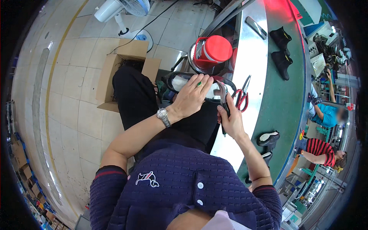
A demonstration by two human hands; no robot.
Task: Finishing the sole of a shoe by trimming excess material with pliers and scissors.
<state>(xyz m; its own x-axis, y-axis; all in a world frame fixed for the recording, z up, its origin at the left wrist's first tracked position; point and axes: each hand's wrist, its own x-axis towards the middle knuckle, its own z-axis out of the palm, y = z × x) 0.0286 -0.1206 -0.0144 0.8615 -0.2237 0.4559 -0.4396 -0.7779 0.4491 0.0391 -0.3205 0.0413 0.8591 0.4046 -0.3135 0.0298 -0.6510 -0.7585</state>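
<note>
Red lid, green conveyor belt, navy knit sweater

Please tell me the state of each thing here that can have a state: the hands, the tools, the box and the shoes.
left hand: flat on the shoe, pressing it to the lap
right hand: closed around pliers
red-handled scissors: lying slightly open on the metal ledge
cardboard box: flaps open, on the floor
black boots: lying on the green belt
red tub: lid on
</note>
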